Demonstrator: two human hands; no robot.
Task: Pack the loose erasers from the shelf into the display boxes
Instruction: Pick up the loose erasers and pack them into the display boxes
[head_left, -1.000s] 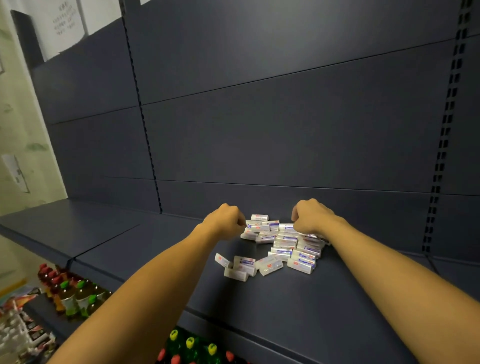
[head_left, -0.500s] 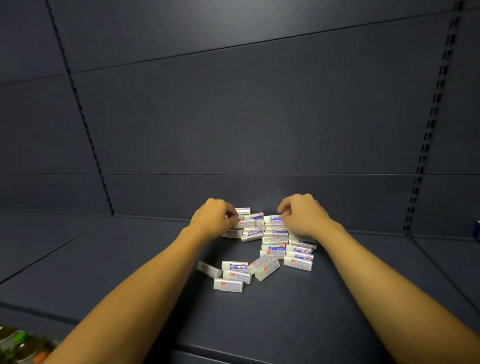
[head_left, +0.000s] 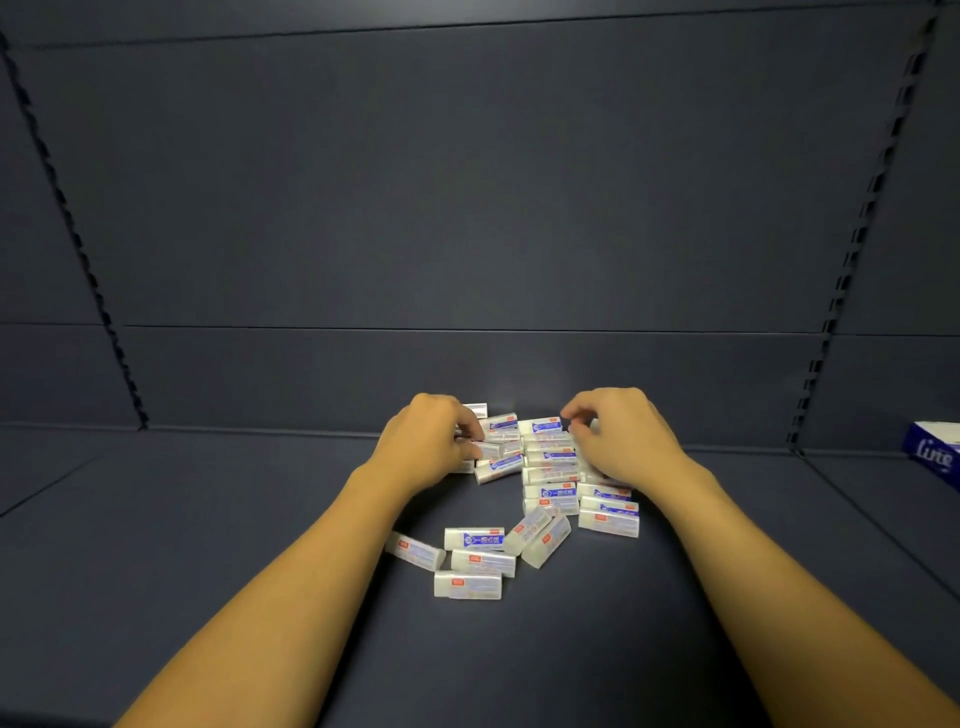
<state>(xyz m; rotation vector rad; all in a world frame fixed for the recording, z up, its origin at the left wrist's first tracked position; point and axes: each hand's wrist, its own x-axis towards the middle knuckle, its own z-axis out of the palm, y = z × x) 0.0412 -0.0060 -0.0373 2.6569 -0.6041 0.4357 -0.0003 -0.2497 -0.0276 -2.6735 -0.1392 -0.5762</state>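
Item: loose erasers (head_left: 540, 470), white with blue and red labels, lay heaped on the dark shelf (head_left: 208, 545) near its back panel (head_left: 467, 208), with a handful scattered nearer you than the heap. Your left hand (head_left: 428, 447) rested at the heap's left edge, fingers curled and pinching one eraser (head_left: 488, 450). Your right hand (head_left: 621, 441) lay over the heap's right side, fingers bent down onto the erasers; you could not tell whether it gripped one. Against half a second before, both hands had stayed at the same flanks of the heap, and the erasers lay much as they had. Newly in view: a blue-and-white box (head_left: 935, 457) at the far right edge, well apart from the heap.
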